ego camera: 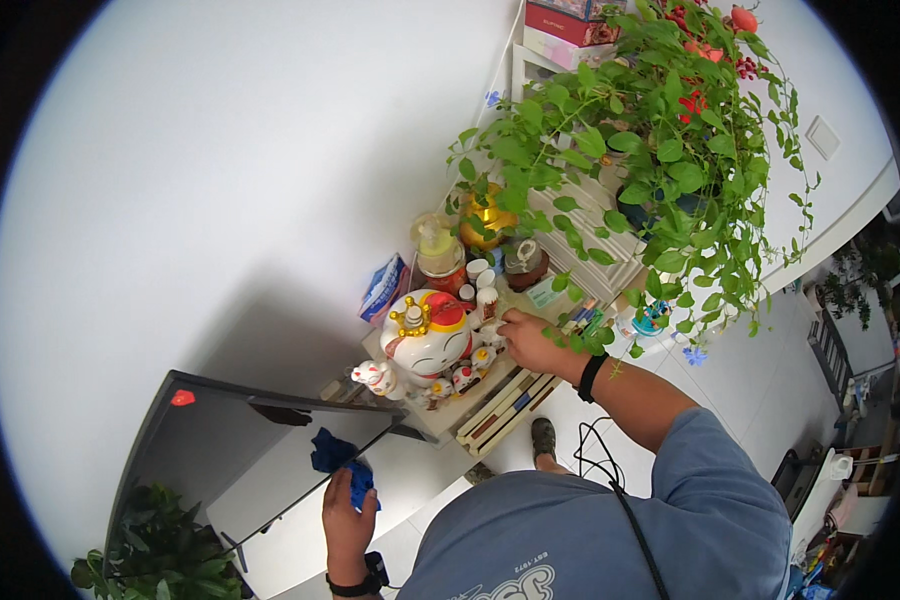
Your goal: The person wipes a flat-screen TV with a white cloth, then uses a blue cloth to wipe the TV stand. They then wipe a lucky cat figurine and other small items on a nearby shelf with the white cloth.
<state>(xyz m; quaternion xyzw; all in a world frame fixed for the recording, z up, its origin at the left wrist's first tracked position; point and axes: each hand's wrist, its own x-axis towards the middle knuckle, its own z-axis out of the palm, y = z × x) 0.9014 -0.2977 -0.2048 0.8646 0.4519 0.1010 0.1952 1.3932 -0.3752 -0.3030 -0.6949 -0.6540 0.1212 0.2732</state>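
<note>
My left hand (347, 517) holds a blue cloth (361, 484) at the lower edge of a flat-screen television (225, 450). A darker blue shape on the glossy screen looks like the cloth's reflection. My right hand (532, 341) reaches over the cabinet top, its fingertips at a small white ceramic piece beside a large lucky cat figurine (427, 341). Whether those fingers grip the piece cannot be made out. The large cat is white with a red and yellow trim and a gold crown. Smaller cat figurines (465, 375) sit along its front, and another cat (375, 377) stands at its left.
Behind the cats are a gold ornament (487, 217), a yellow-topped jar (439, 251) and a blue packet (384, 286). A trailing potted plant (667, 150) overhangs the right side near my forearm. Books (510, 412) line the cabinet's front. A black cable (596, 450) hangs by my body.
</note>
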